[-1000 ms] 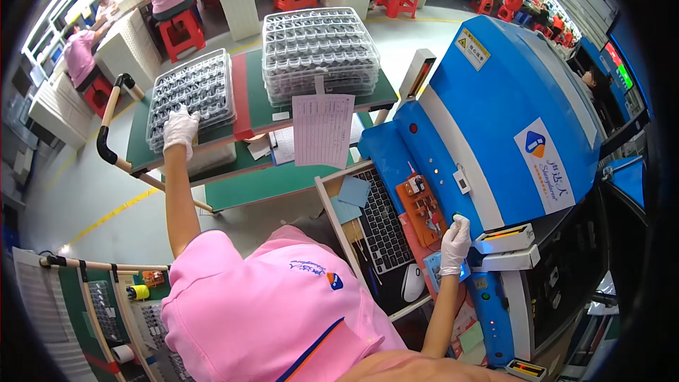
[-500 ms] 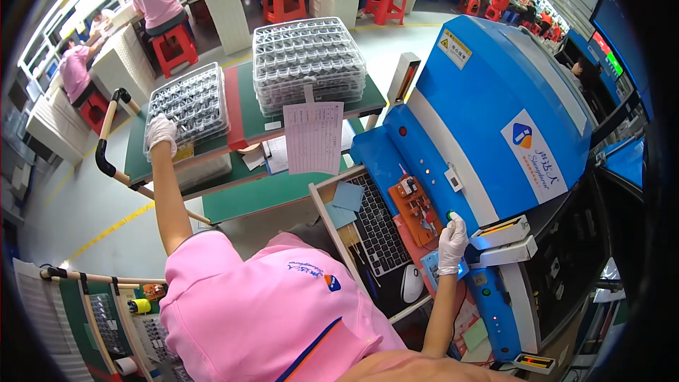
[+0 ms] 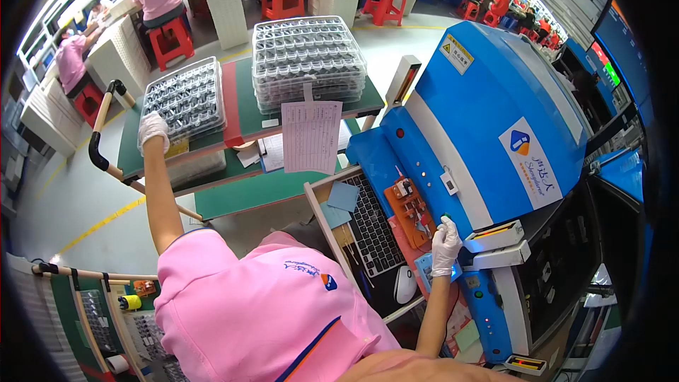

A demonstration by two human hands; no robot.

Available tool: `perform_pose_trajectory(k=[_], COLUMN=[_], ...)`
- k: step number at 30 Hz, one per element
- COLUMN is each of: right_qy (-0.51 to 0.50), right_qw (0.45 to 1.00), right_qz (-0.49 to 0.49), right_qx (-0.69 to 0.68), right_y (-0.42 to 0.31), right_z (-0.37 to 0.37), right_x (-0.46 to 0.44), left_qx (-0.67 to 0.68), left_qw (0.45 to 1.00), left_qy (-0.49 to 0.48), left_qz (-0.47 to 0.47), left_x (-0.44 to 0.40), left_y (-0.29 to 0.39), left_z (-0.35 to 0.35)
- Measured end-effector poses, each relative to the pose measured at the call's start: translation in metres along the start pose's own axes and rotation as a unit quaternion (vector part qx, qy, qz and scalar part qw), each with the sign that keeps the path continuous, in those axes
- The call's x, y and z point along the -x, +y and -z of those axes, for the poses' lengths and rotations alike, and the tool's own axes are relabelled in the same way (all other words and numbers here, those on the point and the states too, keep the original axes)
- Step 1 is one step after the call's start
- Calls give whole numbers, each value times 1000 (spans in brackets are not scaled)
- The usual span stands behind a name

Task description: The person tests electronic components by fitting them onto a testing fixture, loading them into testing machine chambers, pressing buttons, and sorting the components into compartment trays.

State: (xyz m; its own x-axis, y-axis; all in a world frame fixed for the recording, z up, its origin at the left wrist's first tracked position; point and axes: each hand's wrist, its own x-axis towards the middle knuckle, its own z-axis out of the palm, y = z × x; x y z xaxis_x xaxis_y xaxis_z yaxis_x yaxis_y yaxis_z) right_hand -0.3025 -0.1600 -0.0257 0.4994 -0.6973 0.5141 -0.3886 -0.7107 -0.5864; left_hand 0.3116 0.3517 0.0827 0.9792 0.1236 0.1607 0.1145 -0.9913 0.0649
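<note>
My left hand (image 3: 153, 133), in a white glove, is at the near left corner of a clear plastic tray (image 3: 185, 95) filled with small dark parts. Its fingers are bent in together; what they hold, if anything, is hidden. My right hand (image 3: 446, 246), also gloved, is curled at a green button (image 3: 445, 218) on the front ledge of the blue machine (image 3: 495, 99). A fingertip is at the button, and no object shows in that hand. Just left of it lies an orange fixture (image 3: 410, 212) with metal parts.
A stack of similar trays (image 3: 308, 64) stands on the green cart (image 3: 240, 92), with a paper sheet (image 3: 311, 138) hanging in front. A drawer holds a keyboard (image 3: 371, 226) and a mouse (image 3: 405, 284). Light-barrier posts (image 3: 402, 79) flank the machine. Co-workers sit at benches behind.
The whole view has shifted slightly. My left hand has moved a little toward the tray's left edge. My right hand stays by the green button.
</note>
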Motion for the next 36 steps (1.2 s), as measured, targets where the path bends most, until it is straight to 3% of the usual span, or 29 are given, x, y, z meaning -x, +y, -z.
perform_pose_trajectory(k=[4,7,12,16,18,21,22,23,24,26,27,29,33,35,36], right_qy=[-13,18,-33,-30,-87,-102,-98,-93,-64,-57,-45,-25,-57,-74,-95], right_qw=[999,998,996,988,982,976,979,982,982,980,977,978,979,977,975], right_qz=[-31,45,69,152,168,184,174,158,163,158,169,134,-11,-19,-17], right_qx=[0,45,52,14,7,50,50,50,72,109,123,160,195,200,200], right_y=[-15,-21,-41,-71,-63,-70,-72,-75,-76,-83,-78,-76,-93,-104,-109], right_z=[4,4,0,-13,-26,-35,-34,-34,-34,-20,-17,-7,-1,-11,-16], right_x=[-5,-8,-17,-36,-35,-28,-28,-28,-26,-22,-17,-5,-2,-16,-23], left_qx=[-22,-24,21,115,214,400,300,296,421,541,524,589,561,554,525], left_qw=[1000,1000,1000,992,976,905,935,933,888,815,815,744,717,641,671], left_qy=[14,-9,-7,-39,44,104,93,87,3,-71,-102,-206,-208,-244,-259], left_qz=[10,-5,-8,-20,-13,-106,-166,-187,-187,-195,-226,-239,-359,-472,-455], left_x=[-36,-45,-41,-50,-37,31,29,41,63,79,92,122,161,207,230], left_y=[-22,-30,-39,-59,-64,-18,-13,5,27,57,78,114,184,218,234], left_z=[-12,-13,-17,-31,-22,57,77,98,119,121,122,125,109,115,114])
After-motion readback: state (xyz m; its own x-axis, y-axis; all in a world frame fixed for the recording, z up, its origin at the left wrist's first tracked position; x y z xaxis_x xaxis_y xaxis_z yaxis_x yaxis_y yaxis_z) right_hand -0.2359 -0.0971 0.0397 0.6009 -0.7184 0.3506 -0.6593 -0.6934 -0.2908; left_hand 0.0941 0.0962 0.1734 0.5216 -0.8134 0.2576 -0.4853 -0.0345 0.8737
